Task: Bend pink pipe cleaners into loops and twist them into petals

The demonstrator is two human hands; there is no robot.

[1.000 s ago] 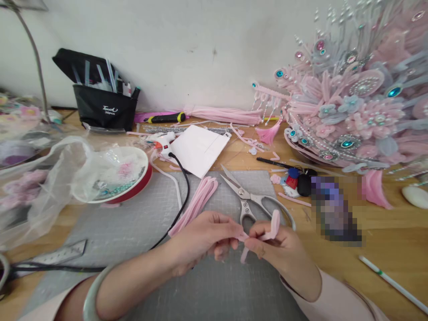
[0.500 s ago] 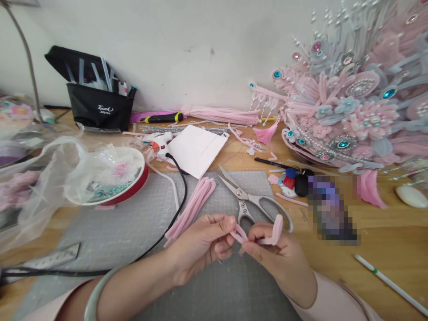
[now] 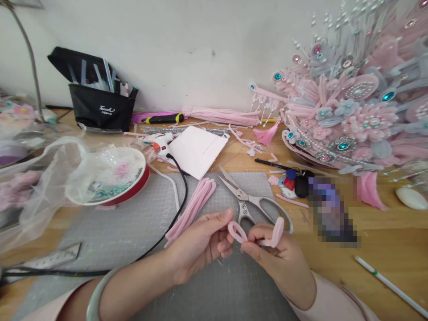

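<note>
Right hand (image 3: 272, 256): thumb and forefinger clamped on a looped pink fuzzy stem (image 3: 237, 232), one loop toward the left hand, another end rising above the right fingers. Left hand (image 3: 203, 247): thumb and fingers apart, beside the loop; contact with it cannot be told. Scissors (image 3: 247, 195), blades parted, lie beyond the right hand on the gray mat (image 3: 123, 243); beyond the left hand, a bundle of pink stems (image 3: 194, 207).
</note>
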